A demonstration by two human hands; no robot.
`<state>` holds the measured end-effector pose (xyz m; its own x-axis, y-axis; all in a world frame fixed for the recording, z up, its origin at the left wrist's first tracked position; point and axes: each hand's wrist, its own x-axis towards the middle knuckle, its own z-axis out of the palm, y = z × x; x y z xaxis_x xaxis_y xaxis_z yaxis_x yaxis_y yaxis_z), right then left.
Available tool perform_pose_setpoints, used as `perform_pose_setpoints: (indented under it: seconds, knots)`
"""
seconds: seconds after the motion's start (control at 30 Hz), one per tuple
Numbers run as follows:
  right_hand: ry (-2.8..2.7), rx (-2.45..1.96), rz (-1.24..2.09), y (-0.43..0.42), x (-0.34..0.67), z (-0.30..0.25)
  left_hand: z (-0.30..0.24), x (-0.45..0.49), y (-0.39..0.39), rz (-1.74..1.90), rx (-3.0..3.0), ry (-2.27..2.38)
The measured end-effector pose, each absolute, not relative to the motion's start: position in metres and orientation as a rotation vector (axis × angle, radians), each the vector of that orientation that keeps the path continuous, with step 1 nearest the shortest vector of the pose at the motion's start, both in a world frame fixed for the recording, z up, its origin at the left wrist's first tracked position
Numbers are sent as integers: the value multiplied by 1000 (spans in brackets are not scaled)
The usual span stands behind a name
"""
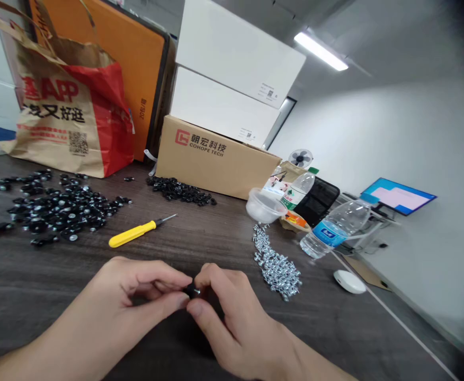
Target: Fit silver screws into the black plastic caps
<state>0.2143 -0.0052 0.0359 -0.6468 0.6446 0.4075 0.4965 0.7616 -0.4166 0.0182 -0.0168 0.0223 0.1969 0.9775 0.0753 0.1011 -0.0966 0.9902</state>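
My left hand (136,296) pinches a small black plastic part (191,289) between thumb and fingertips, low in the middle of the view. Against its right side, my right hand (232,312) has thumb and forefinger closed around a small silver screw (197,292); the fingers hide much of both pieces. Beyond the hands lies a yellow-handled screwdriver (136,233), its tip pointing right. A pile of silver screws (277,267) spreads to the right. Black parts with silver screw heads (65,206) are heaped at the left, and a smaller pile of black parts (180,190) sits farther back.
A paper bag (73,116) stands back left before an orange box (132,63). White boxes (235,53) are stacked on a brown carton (216,159). At the right are a plastic tub (264,207), a water bottle (335,230) and a white rounded object (349,281) near the table edge.
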Motion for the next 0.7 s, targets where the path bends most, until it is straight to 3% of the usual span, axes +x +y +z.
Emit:
perform_pose_setpoints:
  seconds: [0.47,0.7]
  knots:
    - [-2459,-811,325,-4,218,36,13,16,-17,1146,1552,1048]
    - [-2399,-906,485,-7,215,38,18,18,-15,1200,1673,1079]
